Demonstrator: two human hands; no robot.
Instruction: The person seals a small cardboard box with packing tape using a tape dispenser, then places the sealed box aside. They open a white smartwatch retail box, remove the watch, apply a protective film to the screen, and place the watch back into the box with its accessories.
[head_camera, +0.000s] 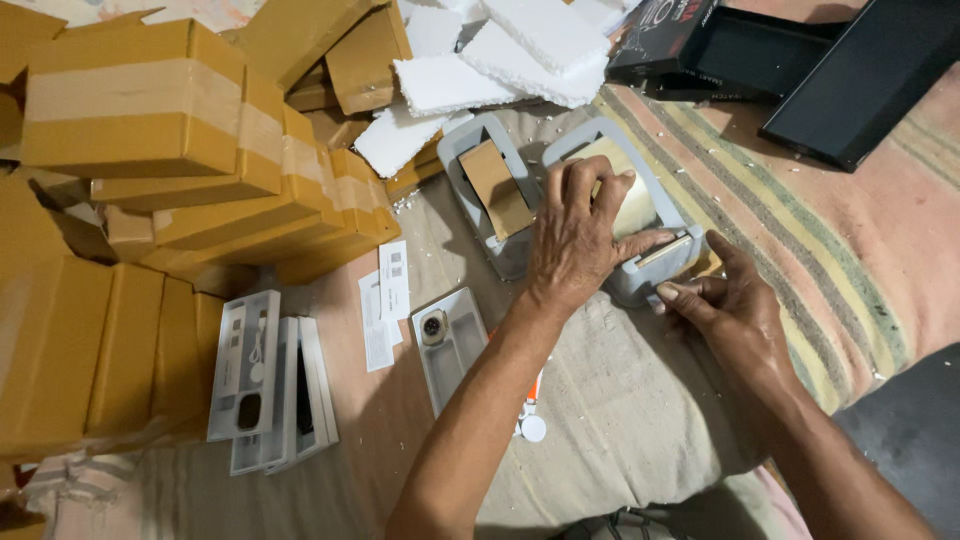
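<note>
Tape dispenser, grey, sits on a cloth-covered cushion; the left hand lies curled over its top, pressing it steady, while the right hand, just right of it, pinches the tape end between thumb and forefinger at the cutter. A second dispenser lies just left. Further left, white trays and stacked cardboard boxes.

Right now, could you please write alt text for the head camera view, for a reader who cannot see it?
Two bare hands work a grey tape dispenser: the left hand presses on top, the right hand pinches at its front edge. A second dispenser, taped cardboard boxes and white trays lie around.
</note>
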